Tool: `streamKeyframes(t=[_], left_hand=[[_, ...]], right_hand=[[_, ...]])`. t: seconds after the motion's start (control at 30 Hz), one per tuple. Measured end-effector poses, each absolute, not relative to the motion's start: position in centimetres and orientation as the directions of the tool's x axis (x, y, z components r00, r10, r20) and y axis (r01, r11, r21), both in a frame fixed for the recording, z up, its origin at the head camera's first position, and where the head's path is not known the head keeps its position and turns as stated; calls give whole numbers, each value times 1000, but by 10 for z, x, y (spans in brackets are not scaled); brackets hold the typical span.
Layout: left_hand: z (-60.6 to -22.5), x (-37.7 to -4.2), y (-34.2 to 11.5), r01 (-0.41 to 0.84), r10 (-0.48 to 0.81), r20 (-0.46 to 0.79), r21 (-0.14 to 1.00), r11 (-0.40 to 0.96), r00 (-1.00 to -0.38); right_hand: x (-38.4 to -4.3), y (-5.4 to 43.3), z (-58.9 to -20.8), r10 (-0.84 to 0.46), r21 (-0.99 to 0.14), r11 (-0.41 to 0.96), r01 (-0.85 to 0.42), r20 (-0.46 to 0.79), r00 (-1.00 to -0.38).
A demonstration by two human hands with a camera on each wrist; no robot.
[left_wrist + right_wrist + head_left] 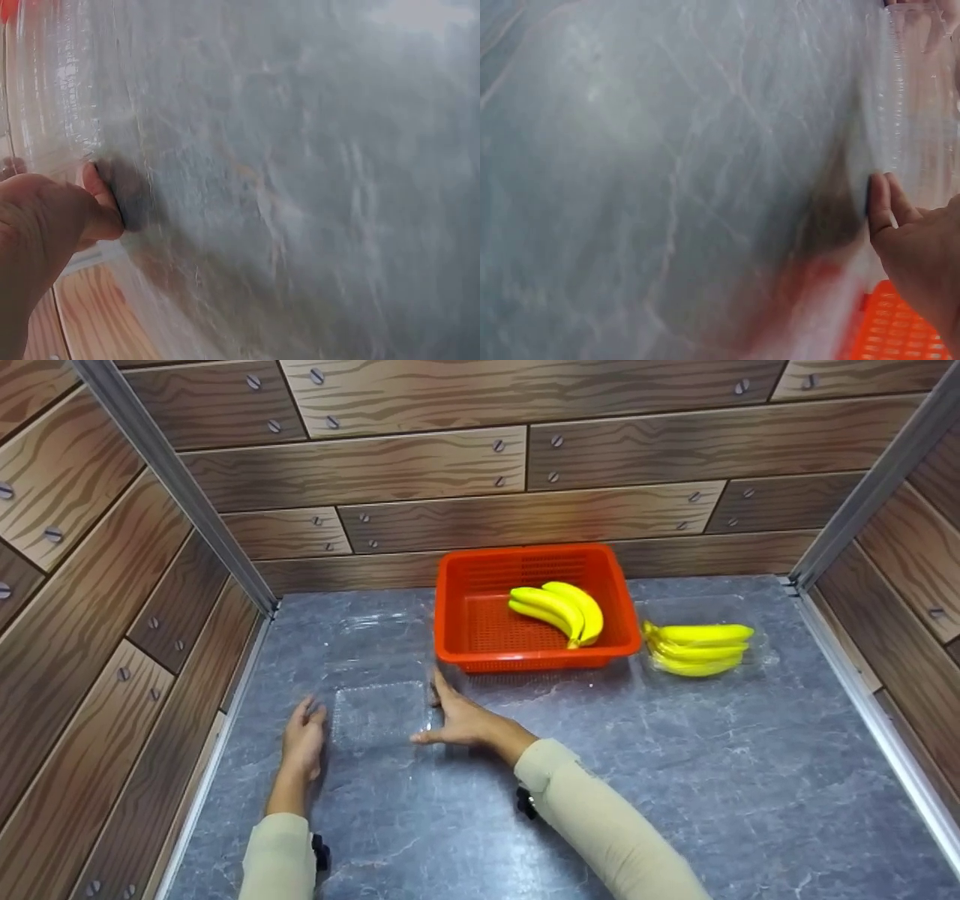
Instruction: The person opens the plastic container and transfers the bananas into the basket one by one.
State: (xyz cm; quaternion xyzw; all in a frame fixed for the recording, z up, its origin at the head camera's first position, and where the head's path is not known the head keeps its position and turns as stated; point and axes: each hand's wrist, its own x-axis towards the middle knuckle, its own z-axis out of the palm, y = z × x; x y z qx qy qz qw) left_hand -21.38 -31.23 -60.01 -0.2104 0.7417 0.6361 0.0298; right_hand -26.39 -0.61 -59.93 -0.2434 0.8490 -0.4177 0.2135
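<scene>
A clear plastic clamshell box (381,714) lies opened on the grey tabletop, left of the middle in the head view. At its left side is my left hand (303,739), fingers pointing forward. My right hand (466,720) is at its right side, thumb spread away from the fingers. In the right wrist view the fingertips of the right hand (911,225) come right up to the ridged clear plastic (922,112). The left wrist view has the left hand (52,217) beside the same see-through wall (56,97).
Behind my right hand stands a red plastic basket (469,658) with yellow bananas (559,611) in its right half. Farther right, more bananas (697,649) lie in another clear plastic box (763,649). Wood-patterned walls (420,465) enclose the grey tabletop (675,780) at the back and both sides.
</scene>
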Motion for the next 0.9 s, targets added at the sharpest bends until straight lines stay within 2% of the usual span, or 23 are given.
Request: streamKeyframes(t=[0.17,0.47,0.73,0.9], left_hand=[[-599,-221,-314,-354,-257,-322,931,88,-911],[-603,-233,-315,-343,-290,-324,939,17,-901],[-603,-231,-318,-308,-286,-334,942,-134,-898],[-603,-230,-318,-305,-259,-338,939,-159,-905]], right_hand=[[-267,-7,-605,-565,-851,498,-168,-171,-807],[-271,-15,-603,-535,-806,567,-173,-200,-821],[-273,-23,-605,-500,-819,556,-143,-192,-844],[-276,-23,-604,-501,-818,559,-135,-203,-841]])
